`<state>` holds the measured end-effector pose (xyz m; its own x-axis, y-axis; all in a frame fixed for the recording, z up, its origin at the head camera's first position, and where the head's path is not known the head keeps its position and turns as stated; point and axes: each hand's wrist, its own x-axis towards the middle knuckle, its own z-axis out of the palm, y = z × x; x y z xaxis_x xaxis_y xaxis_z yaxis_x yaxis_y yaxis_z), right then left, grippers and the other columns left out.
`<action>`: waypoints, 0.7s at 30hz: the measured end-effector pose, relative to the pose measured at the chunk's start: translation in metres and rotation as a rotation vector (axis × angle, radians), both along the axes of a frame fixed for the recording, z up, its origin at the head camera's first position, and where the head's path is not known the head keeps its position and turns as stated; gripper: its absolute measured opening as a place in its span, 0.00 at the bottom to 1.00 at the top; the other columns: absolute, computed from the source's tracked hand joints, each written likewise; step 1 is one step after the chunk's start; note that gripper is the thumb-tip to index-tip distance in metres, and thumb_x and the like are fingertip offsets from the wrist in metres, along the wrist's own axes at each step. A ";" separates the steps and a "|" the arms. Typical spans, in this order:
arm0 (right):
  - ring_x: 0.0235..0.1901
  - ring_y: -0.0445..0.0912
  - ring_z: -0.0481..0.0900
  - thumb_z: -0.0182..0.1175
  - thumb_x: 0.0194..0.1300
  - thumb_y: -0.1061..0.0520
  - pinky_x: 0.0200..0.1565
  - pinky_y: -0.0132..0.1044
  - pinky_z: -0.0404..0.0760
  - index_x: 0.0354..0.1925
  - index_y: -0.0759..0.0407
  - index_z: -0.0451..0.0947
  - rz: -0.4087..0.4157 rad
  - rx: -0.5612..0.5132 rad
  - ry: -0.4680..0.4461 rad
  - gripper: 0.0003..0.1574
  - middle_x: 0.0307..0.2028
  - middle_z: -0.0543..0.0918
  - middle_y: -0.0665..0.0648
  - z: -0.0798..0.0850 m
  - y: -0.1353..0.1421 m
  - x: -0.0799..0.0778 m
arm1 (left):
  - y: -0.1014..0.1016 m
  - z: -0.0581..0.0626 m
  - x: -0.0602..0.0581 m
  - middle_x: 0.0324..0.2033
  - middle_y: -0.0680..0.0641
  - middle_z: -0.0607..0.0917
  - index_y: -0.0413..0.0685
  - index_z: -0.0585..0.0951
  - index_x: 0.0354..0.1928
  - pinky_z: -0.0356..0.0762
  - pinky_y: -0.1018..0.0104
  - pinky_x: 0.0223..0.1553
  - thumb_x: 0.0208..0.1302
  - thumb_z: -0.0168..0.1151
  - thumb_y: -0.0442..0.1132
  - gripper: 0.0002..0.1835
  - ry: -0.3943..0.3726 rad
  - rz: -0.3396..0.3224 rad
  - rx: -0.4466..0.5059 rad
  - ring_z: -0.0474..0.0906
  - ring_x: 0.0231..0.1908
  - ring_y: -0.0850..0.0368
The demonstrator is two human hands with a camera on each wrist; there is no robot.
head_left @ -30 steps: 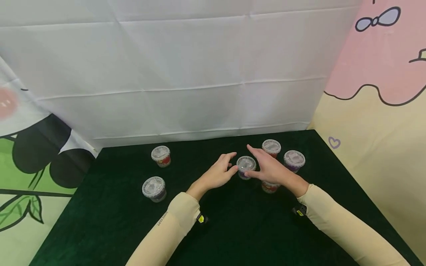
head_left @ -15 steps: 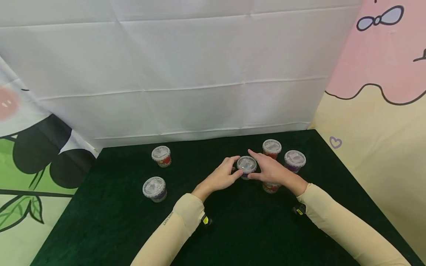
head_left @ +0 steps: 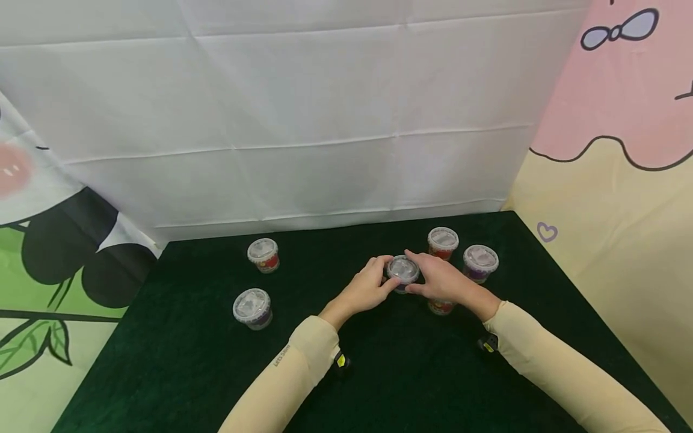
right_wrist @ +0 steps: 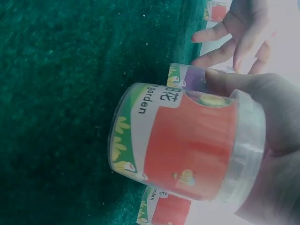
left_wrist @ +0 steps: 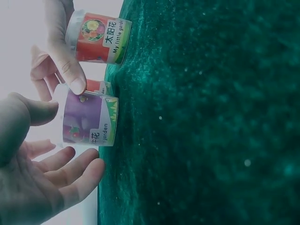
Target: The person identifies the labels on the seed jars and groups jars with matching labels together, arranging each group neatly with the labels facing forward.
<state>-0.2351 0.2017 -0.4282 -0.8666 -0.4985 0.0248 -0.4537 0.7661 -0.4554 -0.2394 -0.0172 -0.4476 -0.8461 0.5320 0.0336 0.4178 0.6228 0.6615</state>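
Note:
A purple-labelled cup (head_left: pixel 402 270) with a clear lid stands mid-table on the dark green cloth (head_left: pixel 178 361). My right hand (head_left: pixel 429 276) pinches it, index finger along the far rim and thumb (left_wrist: pixel 71 77) on the near side. My left hand (head_left: pixel 379 276) cups its left side with fairly straight fingers (left_wrist: pixel 77 166) just clear of the label (left_wrist: pixel 89 123). A red-labelled cup (head_left: pixel 441 307) stands under my right palm and fills the right wrist view (right_wrist: pixel 187 145).
More lidded cups stand about: a red one (head_left: pixel 443 240) and a purple one (head_left: pixel 479 262) at the back right, a red one (head_left: pixel 263 254) and a purple one (head_left: pixel 251 308) on the left. White and patterned cloth walls enclose the table.
Both hands have closed in on the middle purple cup from either side. The right thumb and index now touch it. The cups have not moved.

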 end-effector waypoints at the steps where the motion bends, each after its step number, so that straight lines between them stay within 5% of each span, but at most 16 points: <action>1: 0.59 0.60 0.78 0.71 0.65 0.53 0.59 0.57 0.76 0.74 0.71 0.60 -0.001 0.000 0.009 0.49 0.62 0.76 0.71 -0.001 0.000 0.000 | 0.001 0.000 0.000 0.61 0.42 0.72 0.43 0.61 0.75 0.79 0.62 0.51 0.78 0.54 0.50 0.31 0.011 0.003 -0.011 0.75 0.50 0.54; 8: 0.57 0.59 0.79 0.72 0.64 0.52 0.57 0.57 0.79 0.73 0.69 0.62 -0.038 0.009 0.055 0.49 0.62 0.77 0.69 -0.008 0.000 0.002 | 0.005 0.003 0.004 0.65 0.39 0.70 0.42 0.60 0.75 0.75 0.55 0.62 0.79 0.51 0.51 0.32 0.030 0.002 -0.072 0.75 0.58 0.52; 21: 0.56 0.60 0.79 0.72 0.64 0.50 0.53 0.59 0.80 0.75 0.63 0.62 -0.096 0.005 0.063 0.49 0.62 0.76 0.68 -0.012 -0.003 0.005 | 0.004 0.009 0.007 0.65 0.39 0.70 0.43 0.59 0.75 0.76 0.56 0.61 0.80 0.51 0.50 0.31 0.016 0.009 -0.100 0.75 0.58 0.51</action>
